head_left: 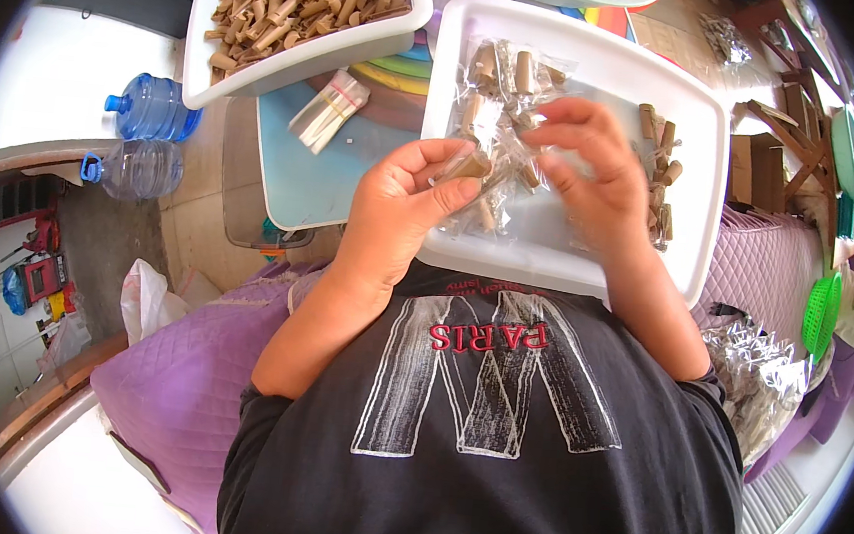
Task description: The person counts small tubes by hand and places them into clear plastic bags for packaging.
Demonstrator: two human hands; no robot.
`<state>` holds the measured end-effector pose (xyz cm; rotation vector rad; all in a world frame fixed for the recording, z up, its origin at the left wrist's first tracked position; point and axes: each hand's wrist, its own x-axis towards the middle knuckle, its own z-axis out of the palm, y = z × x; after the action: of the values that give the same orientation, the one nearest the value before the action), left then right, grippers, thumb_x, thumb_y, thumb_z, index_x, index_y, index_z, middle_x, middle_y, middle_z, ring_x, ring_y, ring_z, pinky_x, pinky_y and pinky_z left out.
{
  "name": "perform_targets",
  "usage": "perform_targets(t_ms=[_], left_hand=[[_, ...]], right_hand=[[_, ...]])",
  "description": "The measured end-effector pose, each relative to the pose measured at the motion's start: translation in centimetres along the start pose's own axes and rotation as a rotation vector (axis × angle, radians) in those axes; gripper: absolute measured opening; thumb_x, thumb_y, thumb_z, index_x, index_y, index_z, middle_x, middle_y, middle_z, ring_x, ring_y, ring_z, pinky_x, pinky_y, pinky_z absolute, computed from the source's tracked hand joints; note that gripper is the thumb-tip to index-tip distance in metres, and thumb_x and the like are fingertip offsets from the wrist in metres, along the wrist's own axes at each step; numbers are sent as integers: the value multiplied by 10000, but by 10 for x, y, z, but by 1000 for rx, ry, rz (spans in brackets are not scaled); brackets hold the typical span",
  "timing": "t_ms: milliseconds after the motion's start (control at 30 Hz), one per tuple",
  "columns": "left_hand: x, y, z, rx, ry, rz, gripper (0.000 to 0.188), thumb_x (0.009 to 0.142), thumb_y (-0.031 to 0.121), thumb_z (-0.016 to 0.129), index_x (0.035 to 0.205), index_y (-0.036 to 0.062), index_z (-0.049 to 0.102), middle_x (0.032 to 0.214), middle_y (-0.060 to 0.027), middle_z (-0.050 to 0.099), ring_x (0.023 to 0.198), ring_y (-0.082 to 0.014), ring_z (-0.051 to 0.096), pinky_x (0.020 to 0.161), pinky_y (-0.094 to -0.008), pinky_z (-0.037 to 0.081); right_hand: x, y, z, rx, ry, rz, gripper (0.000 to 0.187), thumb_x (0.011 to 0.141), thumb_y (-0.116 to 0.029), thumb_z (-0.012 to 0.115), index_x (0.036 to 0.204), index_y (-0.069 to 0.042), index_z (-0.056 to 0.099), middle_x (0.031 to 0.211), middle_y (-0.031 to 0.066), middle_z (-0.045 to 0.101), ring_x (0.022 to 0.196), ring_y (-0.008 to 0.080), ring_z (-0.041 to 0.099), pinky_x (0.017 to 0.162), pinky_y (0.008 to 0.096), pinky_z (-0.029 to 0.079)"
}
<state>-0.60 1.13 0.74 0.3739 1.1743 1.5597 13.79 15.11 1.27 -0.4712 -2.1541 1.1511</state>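
Brown tube (472,166) you're pinching in your left hand (405,193), right hand's (595,170) hold unclear alongside; wrapped pieces (525,72) are lying beneath, apparently done, loose ones (307,5) awaiting in the bin (307,65) beyond-left.

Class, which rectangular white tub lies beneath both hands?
The right tub, holding bagged brown pieces, with left hand and right hand above; the left tub, heaped with loose ones, has neither.

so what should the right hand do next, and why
Probably move the right hand in to steady the brown piece: the left hand alone pinches it between thumb and fingers, while the right, blurred with thumb and fingers apart, is close by over the white tray. Clear plastic shows around there, but whether it wraps this piece is hard to tell.
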Motion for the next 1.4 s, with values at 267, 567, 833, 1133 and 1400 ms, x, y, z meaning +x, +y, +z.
perform_targets(t_ms=[267,567,833,1133,1400], left_hand=[[-3,2,4,25,-10,-36,292,800,101,672,1049,-26,589,933,-50,635,830,-79,567,751,-194,446],[1,1,3,90,70,85,196,835,123,637,975,-14,637,871,-28,645,760,-55,554,693,-178,436],[5,-3,1,151,76,101,191,875,113,576,1015,-13,609,881,-36,643,741,-58,559,677,-182,444],[3,-2,6,156,146,185,201,893,114,544,1038,-20,585,882,-73,647,758,-90,587,678,-211,477],[-3,-4,12,344,145,241,172,870,65,571,988,-54,611,843,-27,640,732,-48,552,658,-179,442]], right_hand=[[-10,1,16,317,-186,204,206,755,45,638,948,-30,642,954,59,562,904,142,525,787,245,430],[2,-15,7,443,-272,430,275,780,66,599,1045,-2,590,955,35,581,888,87,542,783,217,442],[2,-9,9,496,-260,514,353,778,64,601,1122,-4,554,955,25,588,903,83,546,805,216,449],[13,-18,7,-271,13,-160,163,702,-9,675,862,-41,665,860,59,594,780,181,551,688,272,447],[21,-17,25,-287,2,-300,137,644,-56,687,780,-55,672,808,55,575,762,226,541,668,310,439]])
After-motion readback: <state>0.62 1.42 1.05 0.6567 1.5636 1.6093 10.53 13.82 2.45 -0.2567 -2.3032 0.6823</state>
